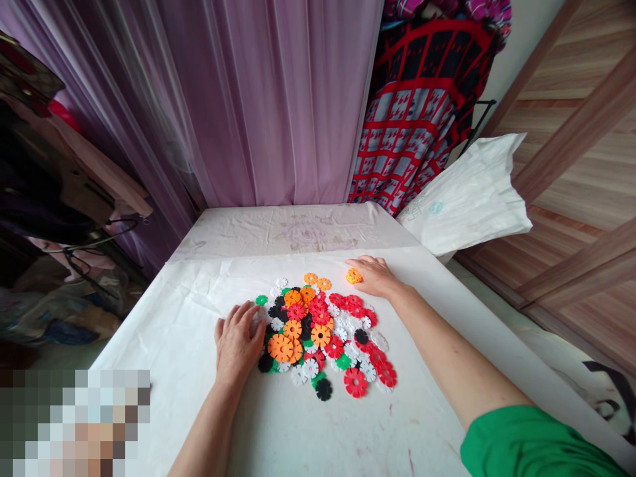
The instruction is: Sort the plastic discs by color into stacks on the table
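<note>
Open-handed, you grip nothing: in the head view, your left hand (237, 344) lies against the heap of plastic snowflake discs (318, 331), and your right hand (376, 277) sits just beside an orange disc (354, 276). A careless drag could scatter pieces across the white sheet (163, 371).

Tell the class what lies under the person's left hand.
The left hand rests on the edge of a pile of plastic discs; a white disc shows at its fingertips. The palm hides whatever lies beneath it.
</note>
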`<state>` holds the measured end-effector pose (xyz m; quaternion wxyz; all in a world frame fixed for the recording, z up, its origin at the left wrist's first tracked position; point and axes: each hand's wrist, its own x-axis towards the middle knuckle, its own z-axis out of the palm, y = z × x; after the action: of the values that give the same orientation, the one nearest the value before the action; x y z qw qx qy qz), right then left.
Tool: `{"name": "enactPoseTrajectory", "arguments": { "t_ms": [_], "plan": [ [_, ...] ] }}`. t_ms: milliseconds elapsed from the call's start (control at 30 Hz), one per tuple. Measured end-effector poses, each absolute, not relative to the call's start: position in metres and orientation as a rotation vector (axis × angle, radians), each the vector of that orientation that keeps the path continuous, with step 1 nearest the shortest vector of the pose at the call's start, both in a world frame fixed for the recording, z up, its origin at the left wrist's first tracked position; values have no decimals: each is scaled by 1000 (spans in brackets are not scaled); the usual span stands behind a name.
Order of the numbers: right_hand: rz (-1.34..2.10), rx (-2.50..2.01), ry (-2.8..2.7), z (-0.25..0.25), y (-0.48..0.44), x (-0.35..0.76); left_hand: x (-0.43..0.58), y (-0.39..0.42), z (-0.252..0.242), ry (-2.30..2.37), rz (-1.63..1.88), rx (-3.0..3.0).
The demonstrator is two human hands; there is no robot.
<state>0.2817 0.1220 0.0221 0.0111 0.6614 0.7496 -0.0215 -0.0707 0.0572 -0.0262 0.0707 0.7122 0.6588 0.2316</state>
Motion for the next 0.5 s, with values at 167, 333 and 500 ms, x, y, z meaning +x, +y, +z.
{"name": "enactPoseTrajectory", "arguments": {
  "t_ms": [167, 333, 500],
  "plan": [
    [-98, 2056, 2318, 25, 125, 282, -71, 57, -25, 1977, 674, 2134],
    [-94, 2054, 2296, 26, 125, 283, -71, 57, -25, 1975, 682, 2138],
    [-89, 2068, 2282, 27, 124, 283, -71, 57, -25, 1982, 691, 2131]
  ]
}}
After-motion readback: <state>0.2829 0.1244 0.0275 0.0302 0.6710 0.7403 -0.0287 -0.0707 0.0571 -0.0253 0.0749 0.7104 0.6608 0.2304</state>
